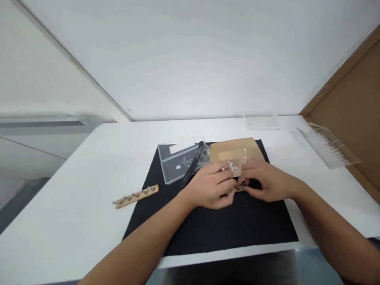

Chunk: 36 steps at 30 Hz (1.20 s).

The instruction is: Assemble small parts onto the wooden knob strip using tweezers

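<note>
My left hand (214,185) and my right hand (264,180) meet over a black mat (208,229), fingertips pinched close together. Between and under them shows part of a small wooden strip (239,189) with a metal bit on it; the fingers hide the rest, and what each pinches is too small to make out. Just behind the fingers lies a brown paper packet (234,146) with small white pieces (233,166) on it. Left of my left hand, a black nail file (192,164) leans across an open clear plastic box (169,170) holding clear nail tips (203,158).
Another wooden strip (136,196) with several small metal stands lies at the mat's left edge. A clear tray (261,122) stands at the back of the white table (89,190). To the right lies a clear plastic sheet with nail-like pieces (326,146), beside a brown board (353,99).
</note>
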Motion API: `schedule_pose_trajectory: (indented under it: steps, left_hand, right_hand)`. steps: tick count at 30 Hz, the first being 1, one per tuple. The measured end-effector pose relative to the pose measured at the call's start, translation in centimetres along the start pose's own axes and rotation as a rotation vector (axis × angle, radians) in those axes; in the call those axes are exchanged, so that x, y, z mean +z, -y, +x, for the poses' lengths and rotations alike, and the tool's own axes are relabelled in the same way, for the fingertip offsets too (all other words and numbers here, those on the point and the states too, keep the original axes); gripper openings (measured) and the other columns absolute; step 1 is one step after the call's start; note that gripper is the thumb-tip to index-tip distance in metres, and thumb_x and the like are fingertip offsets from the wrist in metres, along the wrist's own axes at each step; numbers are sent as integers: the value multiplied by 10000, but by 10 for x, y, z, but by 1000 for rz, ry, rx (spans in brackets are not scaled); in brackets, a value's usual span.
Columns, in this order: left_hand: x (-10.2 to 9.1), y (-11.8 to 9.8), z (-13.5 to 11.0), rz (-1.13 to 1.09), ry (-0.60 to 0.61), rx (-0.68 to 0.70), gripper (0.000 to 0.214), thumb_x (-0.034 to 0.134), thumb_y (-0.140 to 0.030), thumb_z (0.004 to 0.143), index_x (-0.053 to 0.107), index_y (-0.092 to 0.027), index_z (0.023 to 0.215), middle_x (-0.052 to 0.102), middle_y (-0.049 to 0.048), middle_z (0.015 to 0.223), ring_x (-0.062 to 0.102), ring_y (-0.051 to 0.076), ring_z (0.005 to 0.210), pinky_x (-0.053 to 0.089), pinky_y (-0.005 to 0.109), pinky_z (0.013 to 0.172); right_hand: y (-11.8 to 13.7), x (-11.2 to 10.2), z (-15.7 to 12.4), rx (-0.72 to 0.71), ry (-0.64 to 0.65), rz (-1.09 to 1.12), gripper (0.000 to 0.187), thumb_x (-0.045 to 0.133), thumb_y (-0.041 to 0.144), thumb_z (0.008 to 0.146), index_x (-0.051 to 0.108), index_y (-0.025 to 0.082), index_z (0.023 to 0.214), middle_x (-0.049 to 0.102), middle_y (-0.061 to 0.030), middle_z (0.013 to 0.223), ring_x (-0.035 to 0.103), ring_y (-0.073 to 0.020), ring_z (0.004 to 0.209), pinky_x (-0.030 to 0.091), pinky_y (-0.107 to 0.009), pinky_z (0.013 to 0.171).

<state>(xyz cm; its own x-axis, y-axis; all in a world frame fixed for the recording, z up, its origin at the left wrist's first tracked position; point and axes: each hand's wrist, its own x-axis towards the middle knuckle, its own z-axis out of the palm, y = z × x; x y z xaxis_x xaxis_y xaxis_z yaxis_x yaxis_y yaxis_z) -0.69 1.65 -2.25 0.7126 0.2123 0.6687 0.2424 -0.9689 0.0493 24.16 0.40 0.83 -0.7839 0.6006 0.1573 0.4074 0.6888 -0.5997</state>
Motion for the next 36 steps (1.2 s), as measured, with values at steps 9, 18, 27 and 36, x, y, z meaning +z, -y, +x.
schedule_pose_trajectory:
  steps: [9,18,27,36]
  left_hand:
    - [2,4,-4,-14,77,23,220,751,-391,901,670,-199,832,685,51,822,657,235,913,609,398,923]
    - [5,4,-3,-50,94,24,110,779,-249,873,680,-207,851,681,35,808,652,209,901,598,369,928]
    - [7,3,-4,-73,96,20,62,753,-226,894,709,-196,862,685,43,808,657,210,894,606,374,907]
    - [9,3,-5,-91,121,-2,57,752,-225,884,713,-212,925,684,32,814,671,208,915,603,387,962]
  right_hand:
    - [0,-1,-2,23,-13,-17,99,664,111,862,654,209,854,677,-8,870,616,-177,849,443,-340,807]
    - [-1,0,-2,17,-10,-21,73,701,149,877,689,212,842,678,-11,870,622,-173,842,454,-337,792]
    - [-2,0,-2,41,17,-2,39,736,186,894,729,217,871,691,-4,875,638,-169,864,472,-337,817]
    - [-5,1,-3,38,42,12,70,784,266,910,736,221,884,699,-6,874,643,-177,866,472,-343,822]
